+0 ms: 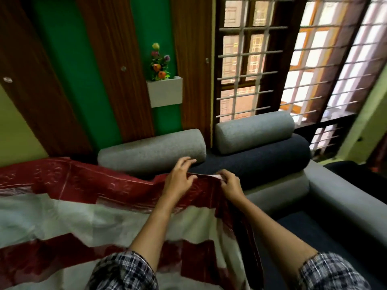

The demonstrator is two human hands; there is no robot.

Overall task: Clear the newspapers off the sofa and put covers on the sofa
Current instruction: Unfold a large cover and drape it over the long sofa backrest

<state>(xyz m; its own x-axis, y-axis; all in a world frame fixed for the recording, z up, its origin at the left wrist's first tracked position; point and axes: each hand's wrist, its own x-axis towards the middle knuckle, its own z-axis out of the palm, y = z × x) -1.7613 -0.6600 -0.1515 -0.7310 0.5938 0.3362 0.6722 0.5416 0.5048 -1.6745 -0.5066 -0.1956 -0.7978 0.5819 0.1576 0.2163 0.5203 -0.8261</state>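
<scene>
Nearest, checked sleeves (125,271) at the bottom edge, bare forearms reaching forward. Beneath them, the red-and-white cover (83,216), draped over the left part of the sofa (261,158), seat and backrest both. Left hand (180,178) on the cover's red top edge: rests there with fingers spread and loosely bent, gripping nothing that shows. Right hand (230,185) just beside it: pinches the cover's upper corner. Off to the right, bare dark seat (303,233). Behind the hands, two grey bolsters (150,151) along the backrest. Farthest back, a white wall box (165,91) holding flowers, and a barred window (240,70)
</scene>
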